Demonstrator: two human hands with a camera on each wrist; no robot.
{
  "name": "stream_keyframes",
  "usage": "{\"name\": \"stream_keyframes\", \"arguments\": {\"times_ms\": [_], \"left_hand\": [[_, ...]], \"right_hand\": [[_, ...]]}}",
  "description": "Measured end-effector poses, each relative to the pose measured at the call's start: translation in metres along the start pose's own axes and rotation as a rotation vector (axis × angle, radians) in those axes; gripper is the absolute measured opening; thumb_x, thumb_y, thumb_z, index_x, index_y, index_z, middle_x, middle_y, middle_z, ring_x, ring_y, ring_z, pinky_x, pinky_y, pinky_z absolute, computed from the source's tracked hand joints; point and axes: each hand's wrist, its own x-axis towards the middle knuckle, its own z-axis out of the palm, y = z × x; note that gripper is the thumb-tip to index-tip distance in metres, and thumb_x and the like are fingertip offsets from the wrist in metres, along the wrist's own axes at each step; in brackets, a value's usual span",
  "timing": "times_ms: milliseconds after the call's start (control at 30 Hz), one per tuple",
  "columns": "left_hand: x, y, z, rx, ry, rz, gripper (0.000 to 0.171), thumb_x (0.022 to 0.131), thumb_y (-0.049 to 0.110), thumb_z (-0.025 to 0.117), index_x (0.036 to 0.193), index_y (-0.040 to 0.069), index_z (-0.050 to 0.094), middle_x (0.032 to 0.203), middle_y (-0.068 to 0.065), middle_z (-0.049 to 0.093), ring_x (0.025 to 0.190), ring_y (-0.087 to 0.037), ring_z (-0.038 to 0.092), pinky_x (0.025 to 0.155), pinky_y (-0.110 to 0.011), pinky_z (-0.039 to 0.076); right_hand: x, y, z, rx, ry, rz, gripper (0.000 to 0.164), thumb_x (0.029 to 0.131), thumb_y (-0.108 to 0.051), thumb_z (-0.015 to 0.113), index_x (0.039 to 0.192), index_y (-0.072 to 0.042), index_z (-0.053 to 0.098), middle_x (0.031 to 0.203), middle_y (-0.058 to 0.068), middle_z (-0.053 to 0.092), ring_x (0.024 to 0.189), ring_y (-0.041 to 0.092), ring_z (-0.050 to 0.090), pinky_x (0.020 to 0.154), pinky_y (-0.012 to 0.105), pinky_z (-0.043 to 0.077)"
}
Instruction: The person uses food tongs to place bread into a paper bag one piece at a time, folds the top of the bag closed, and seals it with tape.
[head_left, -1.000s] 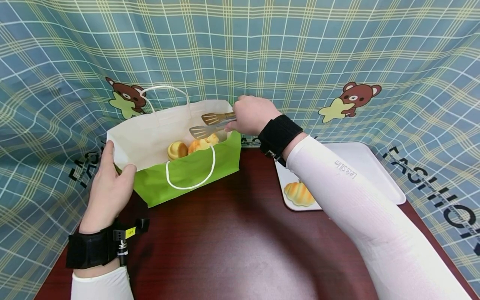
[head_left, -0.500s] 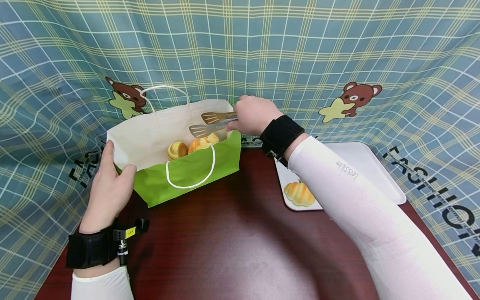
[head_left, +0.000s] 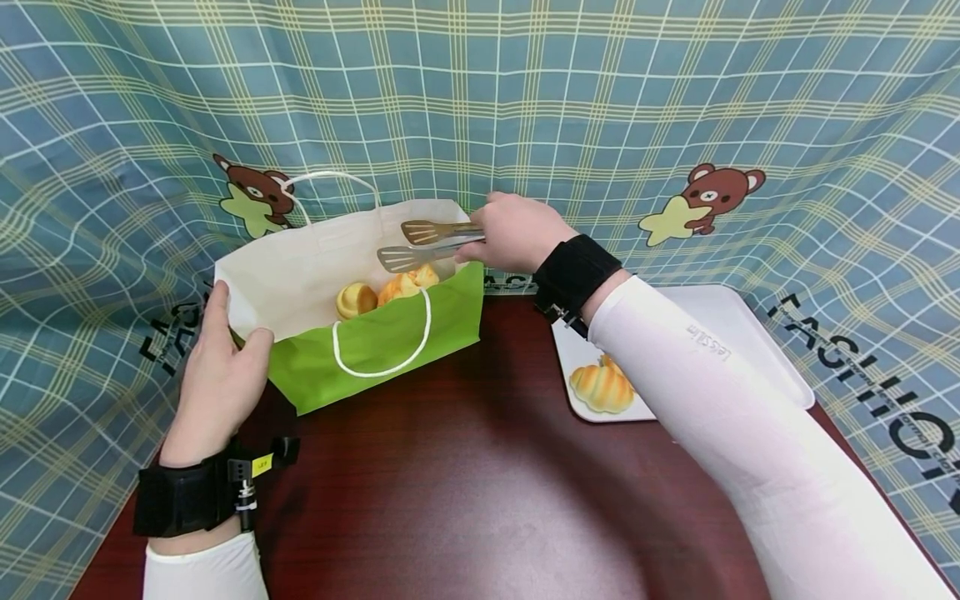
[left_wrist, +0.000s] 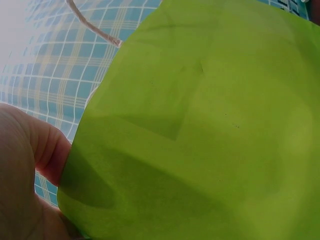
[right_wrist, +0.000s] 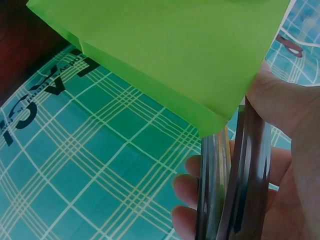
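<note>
A green paper bag (head_left: 360, 362) with a white inside and white cord handles stands open at the left. My left hand (head_left: 225, 387) holds its left rim, thumb and index finger spread along the edge; the left wrist view shows the green side panel (left_wrist: 200, 115) close up. My right hand (head_left: 521, 233) grips serving tongs (head_left: 427, 254) over the right rim. Their two slotted tips are apart, above the bread inside. A round golden bun (head_left: 356, 300) and an orange-yellow bread piece (head_left: 405, 286) show in the bag. In the right wrist view, fingers curl round the tong handles (right_wrist: 250, 170).
A white tray (head_left: 716, 321) lies at the right with a striped croissant-shaped roll (head_left: 602, 386) near its front left corner, partly under my right forearm. The dark red table (head_left: 450, 500) is backed by plaid cloth (head_left: 510, 100) on several sides.
My right hand and forearm have shifted slightly right, showing a little more of the tong handles and of the roll on the tray. The left hand and bag have hardly moved.
</note>
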Motion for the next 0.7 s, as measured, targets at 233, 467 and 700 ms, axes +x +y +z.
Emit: {"name": "stream_keyframes", "arguments": {"times_ms": [233, 467, 700], "left_hand": [[0.0003, -0.0014, 0.0006, 0.005, 0.004, 0.004, 0.070, 0.096, 0.030, 0.031, 0.149, 0.034, -0.014, 0.158, 0.005, -0.007, 0.142, -0.036, 0.011, 0.100, -0.065, 0.022], [0.0005, -0.0019, 0.0013, 0.008, 0.004, 0.003, 0.070, 0.096, 0.030, 0.031, 0.149, 0.034, -0.015, 0.158, 0.005, -0.007, 0.141, -0.037, 0.015, 0.095, -0.061, 0.025], [0.0005, -0.0021, 0.0011, 0.012, 0.007, 0.001, 0.070, 0.096, 0.030, 0.030, 0.149, 0.034, -0.015, 0.158, 0.004, -0.007, 0.140, -0.038, 0.017, 0.094, -0.060, 0.025]], "right_hand": [[-0.0036, 0.0013, -0.0005, 0.035, 0.010, -0.020, 0.041, 0.087, -0.056, 0.057, 0.102, -0.019, 0.066, 0.090, -0.001, 0.053, 0.083, 0.017, 0.044, 0.069, 0.035, 0.043], [-0.0070, 0.0041, 0.0021, 0.015, 0.030, -0.032, 0.053, 0.087, -0.059, 0.054, 0.117, -0.016, 0.063, 0.102, 0.002, 0.053, 0.086, 0.018, 0.047, 0.073, 0.038, 0.045], [-0.0097, 0.0084, 0.0078, -0.006, 0.068, -0.037, 0.066, 0.087, -0.063, 0.050, 0.130, -0.014, 0.056, 0.112, 0.006, 0.053, 0.091, 0.019, 0.050, 0.078, 0.040, 0.048]]}}
